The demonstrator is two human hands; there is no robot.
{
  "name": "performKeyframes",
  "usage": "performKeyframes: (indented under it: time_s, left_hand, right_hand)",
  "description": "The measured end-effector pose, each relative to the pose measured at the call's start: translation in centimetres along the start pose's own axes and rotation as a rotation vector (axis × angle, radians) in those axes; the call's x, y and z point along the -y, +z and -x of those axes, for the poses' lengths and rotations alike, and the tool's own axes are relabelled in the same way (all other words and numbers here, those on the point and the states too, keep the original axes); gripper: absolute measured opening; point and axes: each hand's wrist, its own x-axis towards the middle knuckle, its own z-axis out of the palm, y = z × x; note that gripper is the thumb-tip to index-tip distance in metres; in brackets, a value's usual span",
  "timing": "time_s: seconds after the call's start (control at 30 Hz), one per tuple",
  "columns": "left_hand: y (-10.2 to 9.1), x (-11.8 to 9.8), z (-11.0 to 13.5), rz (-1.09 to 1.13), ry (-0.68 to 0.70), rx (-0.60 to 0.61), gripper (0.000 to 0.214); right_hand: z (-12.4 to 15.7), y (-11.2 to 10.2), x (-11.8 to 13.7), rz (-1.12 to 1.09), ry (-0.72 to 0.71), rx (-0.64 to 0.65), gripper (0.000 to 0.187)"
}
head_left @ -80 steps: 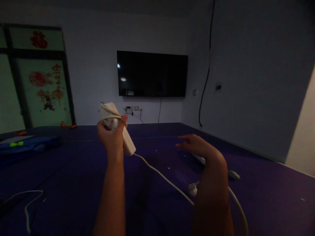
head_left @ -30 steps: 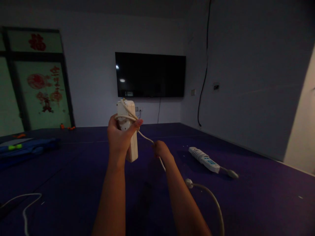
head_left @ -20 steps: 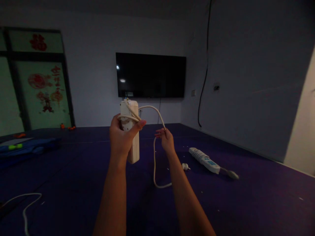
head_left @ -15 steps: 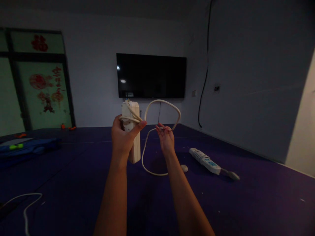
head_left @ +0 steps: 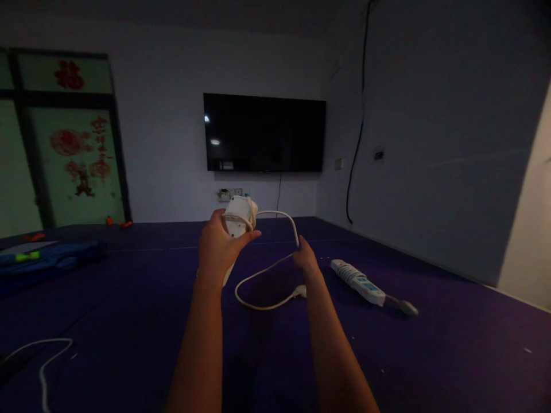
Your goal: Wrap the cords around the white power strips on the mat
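Note:
My left hand (head_left: 219,244) is wrapped round a white power strip (head_left: 237,209), which is tilted in the middle of the view. Part of the strip's cord circles its upper end, near my thumb. From there the white cord (head_left: 282,213) arches over to my right hand (head_left: 305,253), which is closed on it; the fingertips are mostly hidden. Past my right hand the cord loops down to its plug (head_left: 300,291), partly behind my right forearm. The lower part of the strip is mostly covered by my left hand and wrist.
On the purple floor (head_left: 267,355), a second white power strip (head_left: 364,287) with its cord wound round it lies at the right. A white cable (head_left: 45,367) curves at the lower left, and blue cloth (head_left: 64,255) lies farther back. A television (head_left: 264,133) hangs ahead.
The power strip has turned from nearly upright to tilted, with its end toward me. My right hand has moved right and down, drawing the cord, and its fingers have closed more.

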Motion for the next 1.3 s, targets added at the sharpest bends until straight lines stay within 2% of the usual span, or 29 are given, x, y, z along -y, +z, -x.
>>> performKeyframes:
  time_s: [0.1, 0.17, 0.27, 0.37, 0.43, 0.47, 0.53, 0.6, 0.73, 0.87, 0.97, 1.03, 1.1, 1.17, 1.23, 1.3]
  left_hand:
    - [0.1, -0.1, 0.1, -0.013, -0.009, 0.054, 0.058]
    - [0.1, -0.4, 0.3, -0.054, -0.020, 0.117, 0.059]
    - [0.3, -0.6, 0.5, -0.106, -0.039, 0.197, 0.059]
    - [0.7, -0.5, 0.6, -0.106, -0.021, 0.215, 0.056]
    - [0.8, -0.4, 0.6, -0.120, -0.002, 0.207, 0.055]
    - [0.8, -0.3, 0.6, -0.135, 0.004, 0.200, 0.054]
    - [0.8, -0.3, 0.5, -0.169, 0.009, 0.191, 0.054]
    - [0.6, -0.2, 0.4, -0.188, 0.005, 0.193, 0.054]
    - [0.4, 0.0, 0.2, -0.118, -0.023, 0.266, 0.054]
    - [0.5, -0.2, 0.5, 0.093, -0.088, 0.406, 0.051]
    - [0.6, -0.4, 0.8, 0.175, -0.130, 0.482, 0.059]
    - [0.6, -0.3, 0.9, 0.154, -0.132, 0.524, 0.070]
    - [0.5, 0.0, 0.9, 0.107, -0.104, 0.568, 0.080]
    - [0.5, 0.4, 0.9, 0.050, -0.064, 0.603, 0.087]
    - [0.4, 0.5, 1.0, 0.016, -0.032, 0.627, 0.089]
    - [0.3, 0.3, 1.0, 0.052, -0.006, 0.669, 0.085]
  right_hand:
    - [0.4, -2.0, 0.7, 0.012, 0.049, -0.266, 0.078]
    - [0.8, -3.3, 2.1, -0.002, -0.066, -0.415, 0.076]
    - [1.7, -5.0, 4.9, -0.033, -0.316, -0.415, 0.067]
    - [2.9, -5.8, 7.7, -0.143, -0.513, -0.243, 0.054]
    - [3.6, -5.8, 9.0, -0.236, -0.581, -0.047, 0.033]
    - [3.9, -5.7, 9.4, -0.279, -0.596, 0.056, 0.029]
    - [4.3, -5.4, 9.8, -0.346, -0.597, 0.226, 0.043]
    - [4.3, -5.1, 9.8, -0.389, -0.583, 0.323, 0.054]
    - [4.1, -4.9, 9.3, -0.430, -0.563, 0.429, 0.065]
    - [4.1, -5.0, 9.1, -0.450, -0.521, 0.466, 0.072]
    - [4.2, -5.0, 9.1, -0.502, -0.488, 0.420, 0.069]
    - [4.1, -5.1, 9.1, -0.539, -0.468, 0.338, 0.064]
    - [3.9, -5.1, 9.1, -0.552, -0.434, 0.188, 0.061]
    - [3.6, -5.3, 8.9, -0.541, -0.377, -0.013, 0.059]
    - [3.3, -5.6, 8.5, -0.519, -0.302, -0.197, 0.058]
    - [3.0, -5.9, 7.9, -0.500, -0.224, -0.318, 0.058]
